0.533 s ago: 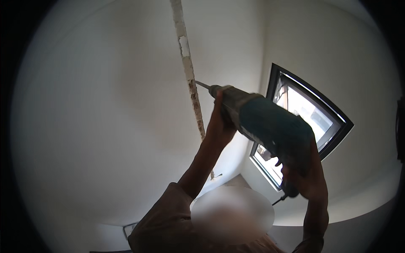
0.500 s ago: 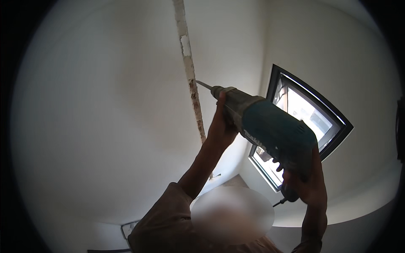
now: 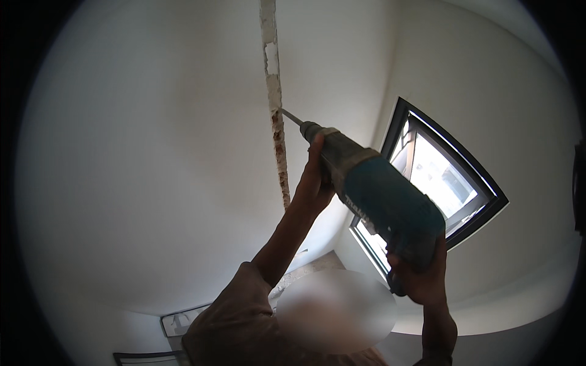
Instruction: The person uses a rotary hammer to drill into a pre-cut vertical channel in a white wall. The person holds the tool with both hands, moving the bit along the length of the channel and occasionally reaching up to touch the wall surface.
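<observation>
My two hands hold up a teal and dark grey rotary hammer [image 3: 390,189], tilted up to the left. Near the chuck, my left hand [image 3: 314,177] is wrapped around the front of the body. The rear handle is gripped by my right hand [image 3: 421,277], its fingers partly hidden behind the tool. A thin metal bit [image 3: 292,116] sticks out of the chuck. Its tip meets the right edge of a long narrow groove [image 3: 278,137] cut into the white wall. Rough brown material shows in the groove below the tip; above, it is paler and smoother.
A dark-framed window [image 3: 482,177] stands right behind the tool, bright outside. Plain white wall [image 3: 140,152] spreads out on the left. Low on the left is a pale framed panel [image 3: 178,323]. A dark object [image 3: 578,188] sits at the right rim.
The rotary hammer and my right hand have shifted left and slightly down in the view. The bit tip remains at the groove's edge. Both hands keep their grip.
</observation>
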`<state>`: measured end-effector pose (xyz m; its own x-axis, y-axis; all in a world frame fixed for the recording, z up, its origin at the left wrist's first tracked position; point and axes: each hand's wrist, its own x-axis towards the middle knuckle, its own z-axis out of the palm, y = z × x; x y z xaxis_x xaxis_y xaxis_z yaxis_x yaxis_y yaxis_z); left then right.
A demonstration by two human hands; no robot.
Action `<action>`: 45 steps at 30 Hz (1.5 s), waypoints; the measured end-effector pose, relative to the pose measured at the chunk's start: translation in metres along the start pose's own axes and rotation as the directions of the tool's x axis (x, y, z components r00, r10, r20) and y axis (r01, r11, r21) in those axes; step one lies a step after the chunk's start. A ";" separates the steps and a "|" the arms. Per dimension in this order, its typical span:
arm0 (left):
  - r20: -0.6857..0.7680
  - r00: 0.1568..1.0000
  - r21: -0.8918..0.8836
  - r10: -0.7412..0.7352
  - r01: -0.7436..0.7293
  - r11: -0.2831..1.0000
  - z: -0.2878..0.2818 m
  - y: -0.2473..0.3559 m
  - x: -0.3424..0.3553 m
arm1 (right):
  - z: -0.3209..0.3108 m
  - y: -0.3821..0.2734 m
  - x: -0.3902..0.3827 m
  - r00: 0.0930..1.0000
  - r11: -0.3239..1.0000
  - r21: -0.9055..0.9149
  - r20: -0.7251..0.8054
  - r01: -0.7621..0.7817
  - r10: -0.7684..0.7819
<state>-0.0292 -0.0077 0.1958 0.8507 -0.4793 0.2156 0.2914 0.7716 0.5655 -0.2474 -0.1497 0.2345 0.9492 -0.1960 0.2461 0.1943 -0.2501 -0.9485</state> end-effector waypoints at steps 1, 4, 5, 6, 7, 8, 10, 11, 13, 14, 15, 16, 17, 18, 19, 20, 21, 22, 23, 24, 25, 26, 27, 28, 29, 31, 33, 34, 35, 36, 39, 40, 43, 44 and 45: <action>-0.026 1.000 -0.007 -0.011 0.011 1.000 0.000 -0.002 0.000 | 0.001 0.001 -0.001 1.000 0.998 -0.056 -0.015 0.011 -0.012; -0.050 0.999 0.023 -0.021 0.022 0.999 0.002 0.005 -0.008 | 0.001 0.013 -0.007 1.000 0.995 -0.102 0.003 -0.003 0.003; -0.033 0.999 0.040 -0.029 0.030 0.999 -0.004 0.006 -0.007 | 0.007 0.012 -0.008 1.000 0.998 -0.060 -0.007 -0.030 0.029; -0.016 0.999 0.056 -0.037 0.038 0.998 -0.011 0.007 -0.007 | 0.008 0.016 -0.009 1.000 0.995 -0.102 -0.008 -0.021 0.020; 0.000 0.999 0.073 -0.046 0.046 0.996 -0.016 0.008 -0.007 | 0.009 0.021 -0.011 1.000 0.990 -0.143 -0.010 -0.015 0.014; 0.003 0.999 0.052 -0.047 0.047 0.998 -0.018 0.008 -0.006 | 0.010 0.026 -0.013 1.000 0.983 -0.186 -0.016 -0.013 0.010; 0.009 0.999 0.012 -0.051 0.051 0.999 -0.015 0.007 -0.005 | 0.011 0.024 -0.015 0.996 0.983 -0.169 -0.062 -0.067 0.058; 0.031 0.998 0.003 -0.051 0.051 0.999 -0.014 0.009 -0.004 | 0.011 0.024 -0.014 0.994 0.984 -0.156 -0.082 -0.084 0.072; 0.076 0.996 -0.013 -0.052 0.053 0.998 -0.012 0.013 0.001 | 0.006 0.012 -0.008 0.987 0.986 -0.128 -0.138 -0.103 0.085; 0.094 0.995 -0.029 -0.038 0.041 0.999 -0.010 0.018 0.003 | 0.004 0.001 -0.002 0.982 0.988 -0.105 -0.160 -0.115 0.098; 0.117 0.993 -0.052 -0.026 0.033 0.998 -0.008 0.021 0.008 | 0.002 -0.007 0.005 0.976 0.988 -0.084 -0.186 -0.129 0.112; 0.127 0.992 -0.071 -0.017 0.026 0.997 -0.004 0.025 0.009 | 0.001 -0.026 0.015 0.972 0.985 -0.081 -0.193 -0.150 0.132; 0.140 0.990 -0.091 0.000 0.013 0.996 0.005 0.032 0.009 | 0.001 -0.048 0.024 0.970 0.983 -0.080 -0.197 -0.164 0.146; 0.164 0.986 -0.140 0.042 -0.019 0.990 0.012 0.029 0.013 | 0.000 -0.067 0.032 0.969 0.976 -0.139 -0.206 -0.169 0.138; 0.180 0.980 -0.177 0.088 -0.055 0.983 0.019 0.029 0.016 | -0.001 -0.088 0.040 0.970 0.967 -0.192 -0.207 -0.168 0.128; 0.197 0.971 -0.215 0.137 -0.094 0.972 0.025 0.029 0.021 | -0.002 -0.104 0.050 0.976 0.946 -0.291 -0.202 -0.144 0.086; 0.187 0.962 -0.208 0.199 -0.160 0.965 0.027 0.031 0.032 | -0.007 -0.111 0.061 0.988 0.922 -0.381 -0.157 -0.061 0.001; 0.193 0.961 -0.242 0.198 -0.149 0.959 0.030 0.030 0.036 | -0.009 -0.123 0.070 0.992 0.900 -0.436 -0.118 -0.010 -0.046; 0.211 0.957 -0.293 0.201 -0.134 0.947 0.038 0.027 0.045 | -0.012 -0.135 0.077 0.991 0.868 -0.496 -0.094 0.033 -0.092; 0.192 0.955 -0.310 0.225 -0.159 0.937 0.035 0.035 0.044 | -0.008 -0.142 0.089 0.991 0.852 -0.515 -0.032 0.096 -0.132; 0.194 0.948 -0.354 0.253 -0.173 0.919 0.031 0.040 0.047 | -0.004 -0.147 0.099 0.988 0.834 -0.535 0.015 0.139 -0.155; 0.214 0.940 -0.416 0.266 -0.159 0.896 0.034 0.039 0.055 | -0.004 -0.155 0.103 0.987 0.818 -0.557 0.030 0.146 -0.155; 0.233 0.931 -0.474 0.282 -0.145 0.869 0.037 0.040 0.062 | -0.009 -0.161 0.108 0.988 0.810 -0.567 0.054 0.149 -0.143; 0.250 0.927 -0.467 0.279 -0.137 0.873 0.040 0.040 0.067 | -0.016 -0.166 0.116 0.987 0.828 -0.537 0.104 0.158 -0.121; 0.261 0.927 -0.462 0.268 -0.124 0.878 0.048 0.039 0.065 | -0.025 -0.170 0.123 0.990 0.839 -0.527 0.117 0.133 -0.083; 0.252 0.928 -0.456 0.273 -0.135 0.880 0.056 0.033 0.070 | -0.035 -0.176 0.129 0.992 0.855 -0.510 0.121 0.092 -0.034; 0.300 0.914 -0.382 0.274 -0.148 0.912 0.042 0.030 0.073 | -0.027 -0.168 0.124 0.995 0.877 -0.475 0.089 0.080 -0.043; 0.324 0.904 -0.345 0.279 -0.162 0.924 0.034 0.031 0.073 | -0.021 -0.157 0.121 0.996 0.885 -0.458 0.065 0.084 -0.061; 0.326 0.910 -0.321 0.255 -0.147 0.936 0.036 0.026 0.065 | -0.033 -0.137 0.118 0.985 0.905 -0.394 0.130 0.160 -0.118; 0.283 0.931 -0.262 0.229 -0.155 0.952 0.028 0.031 0.051 | -0.029 -0.121 0.108 0.974 0.949 -0.247 0.159 0.195 -0.159; 0.216 0.973 -0.220 0.080 -0.031 0.975 0.030 0.005 0.030 | -0.044 -0.097 0.052 0.999 0.987 -0.154 -0.006 0.049 -0.051; 0.220 0.974 -0.188 0.058 -0.016 0.982 0.029 0.002 0.025 | -0.047 -0.093 0.040 0.999 0.991 -0.136 -0.034 0.005 -0.010; 0.234 0.972 -0.100 0.012 0.012 0.995 0.017 -0.004 0.020 | -0.046 -0.062 0.027 0.991 0.984 -0.152 -0.076 0.096 -0.108; 0.252 0.968 -0.071 -0.005 0.024 0.997 0.020 -0.001 0.020 | -0.045 -0.056 0.025 0.984 0.976 -0.178 -0.100 0.126 -0.145; 0.143 0.990 -0.073 -0.004 0.015 0.997 0.033 0.002 0.014 | -0.044 -0.053 0.024 0.985 0.976 -0.177 -0.094 0.124 -0.142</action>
<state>-0.0309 -0.0271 0.2264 0.7780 -0.5377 0.3250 0.3352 0.7928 0.5091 -0.2457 -0.1831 0.2993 0.8845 -0.2466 0.3960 0.2635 -0.4364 -0.8603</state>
